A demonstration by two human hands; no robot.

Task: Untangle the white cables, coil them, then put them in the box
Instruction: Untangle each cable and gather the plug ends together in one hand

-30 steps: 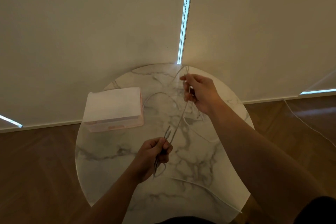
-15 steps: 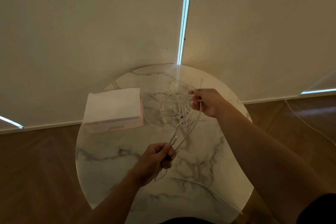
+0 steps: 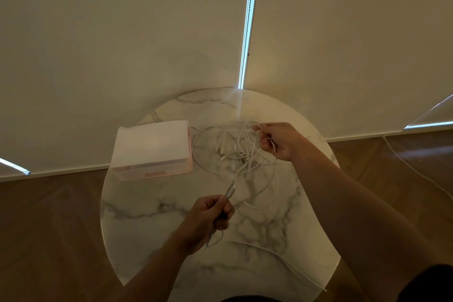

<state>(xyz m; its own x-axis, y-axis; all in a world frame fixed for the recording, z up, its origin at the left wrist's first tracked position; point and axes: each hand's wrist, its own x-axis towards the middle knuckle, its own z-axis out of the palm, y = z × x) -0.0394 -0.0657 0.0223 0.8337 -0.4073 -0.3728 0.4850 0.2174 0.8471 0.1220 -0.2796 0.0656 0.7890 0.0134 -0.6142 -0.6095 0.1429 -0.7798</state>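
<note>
While the left hand (image 3: 208, 218) grips plug ends (image 3: 231, 191) and the right hand (image 3: 279, 141) pinches loose strands, the white cables (image 3: 235, 149) look light, limp, snag-prone: best taken near those ends.

Nothing here can be read: the box (image 3: 152, 147) shows no lettering or label I can make out, and neither do the cables (image 3: 235, 147) or table (image 3: 147, 216).

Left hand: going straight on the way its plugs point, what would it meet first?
Probably the tangle of white cables lying on the table, though the hand's height above it is unclear.
</note>
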